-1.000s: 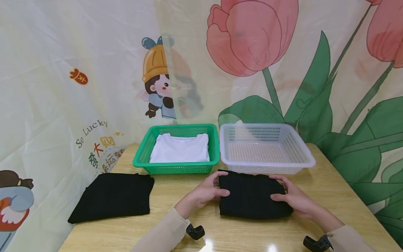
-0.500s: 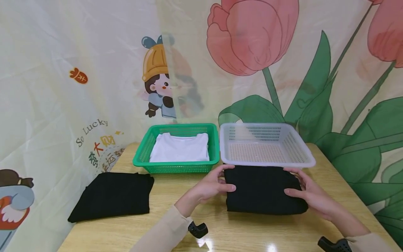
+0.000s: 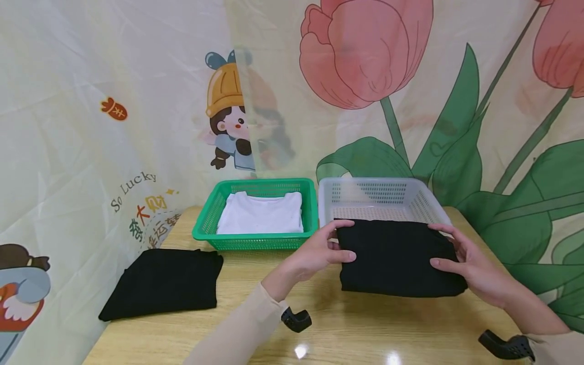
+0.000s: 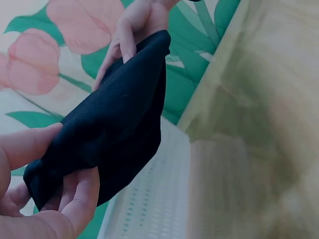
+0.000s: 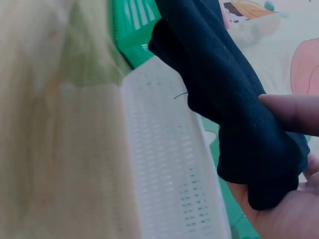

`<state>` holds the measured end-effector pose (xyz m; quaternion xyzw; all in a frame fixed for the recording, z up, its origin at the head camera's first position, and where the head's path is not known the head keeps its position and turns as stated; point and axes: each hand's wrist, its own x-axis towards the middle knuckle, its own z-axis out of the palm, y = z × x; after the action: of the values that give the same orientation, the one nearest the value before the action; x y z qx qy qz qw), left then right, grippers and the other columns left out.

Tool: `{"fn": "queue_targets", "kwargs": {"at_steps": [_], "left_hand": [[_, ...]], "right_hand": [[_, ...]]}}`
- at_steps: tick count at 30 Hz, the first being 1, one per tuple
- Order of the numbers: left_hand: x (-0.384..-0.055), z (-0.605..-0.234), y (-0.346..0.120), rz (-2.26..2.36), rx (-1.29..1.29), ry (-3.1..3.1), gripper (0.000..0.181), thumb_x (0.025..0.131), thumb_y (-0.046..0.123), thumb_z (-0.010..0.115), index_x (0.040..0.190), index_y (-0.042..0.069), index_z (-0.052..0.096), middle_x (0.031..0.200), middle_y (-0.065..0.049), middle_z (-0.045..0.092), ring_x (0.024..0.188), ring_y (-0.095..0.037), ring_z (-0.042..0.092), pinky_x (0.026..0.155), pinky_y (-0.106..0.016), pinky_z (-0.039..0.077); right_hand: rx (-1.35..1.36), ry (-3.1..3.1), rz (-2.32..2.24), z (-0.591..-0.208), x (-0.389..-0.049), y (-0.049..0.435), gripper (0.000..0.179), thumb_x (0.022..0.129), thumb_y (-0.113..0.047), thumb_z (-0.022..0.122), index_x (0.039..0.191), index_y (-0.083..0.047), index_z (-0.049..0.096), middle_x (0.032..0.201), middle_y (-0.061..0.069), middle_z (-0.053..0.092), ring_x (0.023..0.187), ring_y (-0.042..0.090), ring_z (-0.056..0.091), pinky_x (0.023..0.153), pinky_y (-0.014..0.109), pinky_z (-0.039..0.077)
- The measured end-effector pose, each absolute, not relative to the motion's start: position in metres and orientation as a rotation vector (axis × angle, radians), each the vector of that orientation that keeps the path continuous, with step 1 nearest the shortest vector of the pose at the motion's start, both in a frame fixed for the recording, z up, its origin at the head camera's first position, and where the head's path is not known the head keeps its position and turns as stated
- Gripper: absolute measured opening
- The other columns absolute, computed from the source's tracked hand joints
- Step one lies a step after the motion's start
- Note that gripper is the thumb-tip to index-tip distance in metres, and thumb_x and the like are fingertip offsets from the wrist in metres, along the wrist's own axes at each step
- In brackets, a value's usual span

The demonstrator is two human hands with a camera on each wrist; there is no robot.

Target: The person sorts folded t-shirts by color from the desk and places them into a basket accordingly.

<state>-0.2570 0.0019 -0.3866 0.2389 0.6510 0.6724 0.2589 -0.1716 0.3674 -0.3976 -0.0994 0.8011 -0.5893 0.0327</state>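
Note:
A folded black garment point(image 3: 397, 258) is held level above the table, in front of and partly over the white basket point(image 3: 383, 185). My left hand point(image 3: 315, 253) grips its left end, thumb on top and fingers beneath, as the left wrist view shows. At the opposite end my right hand point(image 3: 479, 268) pinches the cloth the same way. In the right wrist view the garment's folded layers point(image 5: 224, 89) hang beside the basket wall point(image 5: 169, 149). No cloth is visible inside the part of the white basket that shows.
A green basket point(image 3: 255, 242) with a folded white shirt point(image 3: 262, 215) stands left of the white one. Another folded black garment point(image 3: 166, 284) lies on the wooden table point(image 3: 255, 284) at the left. A printed curtain point(image 3: 159, 76) hangs behind.
Both hands have lifted the folded black garment off the table and carried it forward and right, so it now covers the white basket's front rim.

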Motion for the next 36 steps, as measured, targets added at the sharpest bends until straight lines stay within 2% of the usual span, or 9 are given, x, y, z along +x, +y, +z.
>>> {"fn": "queue_targets", "kwargs": {"at_steps": [5,8,11,18,20,25,30,33,36], "left_hand": [[-0.278,-0.374,0.014,1.816,0.632,1.84,0.07,0.095,0.001,0.078,0.153,0.03,0.053,0.134,-0.008,0.059,0.108,-0.024,0.067,0.093,-0.04,0.061],[-0.29,-0.369,0.021,1.82,0.62,1.885,0.07,0.095,0.002,0.079,0.153,0.032,0.053,0.133,-0.007,0.057,0.107,-0.024,0.067,0.093,-0.039,0.061],[-0.302,-0.365,0.027,1.833,0.62,1.912,0.07,0.096,0.003,0.078,0.154,0.032,0.053,0.134,-0.008,0.056,0.107,-0.024,0.066,0.095,-0.04,0.06],[-0.332,-0.36,0.04,1.921,0.592,1.934,0.067,0.097,0.001,0.076,0.152,0.035,0.055,0.137,-0.007,0.054,0.109,-0.026,0.065,0.104,-0.046,0.056],[-0.339,-0.361,0.043,1.93,0.595,1.956,0.067,0.097,0.003,0.076,0.152,0.035,0.054,0.14,-0.006,0.051,0.11,-0.025,0.063,0.105,-0.046,0.055],[-0.353,-0.369,0.053,1.941,0.583,2.039,0.073,0.095,0.007,0.081,0.155,0.033,0.051,0.141,-0.005,0.05,0.108,-0.024,0.059,0.098,-0.041,0.055],[-0.366,-0.379,0.061,1.99,0.521,2.068,0.077,0.093,-0.002,0.08,0.157,0.027,0.05,0.139,-0.009,0.056,0.104,-0.025,0.064,0.095,-0.039,0.055],[-0.373,-0.383,0.064,1.987,0.499,2.096,0.076,0.092,-0.005,0.079,0.156,0.026,0.051,0.141,-0.009,0.057,0.106,-0.026,0.067,0.098,-0.041,0.056],[-0.379,-0.387,0.067,1.974,0.474,2.126,0.075,0.092,-0.007,0.079,0.155,0.025,0.053,0.14,-0.01,0.058,0.105,-0.027,0.069,0.099,-0.043,0.057]], "right_hand": [[-0.387,2.559,-1.74,-0.383,-0.189,0.371,0.076,0.108,-0.008,0.061,0.17,-0.029,0.022,0.166,0.005,0.018,0.136,-0.006,0.033,0.092,0.012,0.04],[-0.369,2.581,-1.729,-0.379,-0.201,0.372,0.077,0.108,-0.011,0.063,0.171,-0.029,0.022,0.172,0.007,0.01,0.153,0.006,0.018,0.107,0.016,0.034],[-0.317,2.573,-1.752,-0.374,-0.215,0.372,0.079,0.107,-0.013,0.066,0.171,-0.025,0.022,0.177,0.011,-0.002,0.163,0.029,-0.007,0.13,0.044,0.013],[-0.225,2.61,-1.708,-0.36,-0.252,0.376,0.084,0.106,-0.017,0.068,0.172,-0.024,0.017,0.178,0.019,-0.001,0.163,0.04,-0.001,0.131,0.053,0.014],[-0.222,2.615,-1.722,-0.357,-0.262,0.377,0.085,0.106,-0.015,0.069,0.172,-0.023,0.017,0.178,0.016,-0.01,0.161,0.042,-0.014,0.125,0.068,-0.002],[-0.217,2.626,-1.756,-0.361,-0.287,0.379,0.084,0.106,-0.015,0.069,0.172,-0.022,0.018,0.177,0.011,-0.017,0.158,0.038,-0.024,0.125,0.067,-0.008],[-0.174,2.59,-1.763,-0.371,-0.308,0.379,0.084,0.105,-0.02,0.07,0.172,-0.026,0.02,0.178,0.016,-0.004,0.162,0.043,-0.002,0.127,0.065,0.013],[-0.136,2.595,-1.722,-0.379,-0.317,0.384,0.084,0.105,-0.024,0.071,0.172,-0.031,0.019,0.177,0.019,0.001,0.16,0.044,0.01,0.122,0.045,0.034],[-0.113,2.605,-1.689,-0.386,-0.324,0.39,0.084,0.105,-0.025,0.071,0.172,-0.028,0.02,0.177,0.019,-0.005,0.154,0.043,0.014,0.091,0.026,0.047]]}}
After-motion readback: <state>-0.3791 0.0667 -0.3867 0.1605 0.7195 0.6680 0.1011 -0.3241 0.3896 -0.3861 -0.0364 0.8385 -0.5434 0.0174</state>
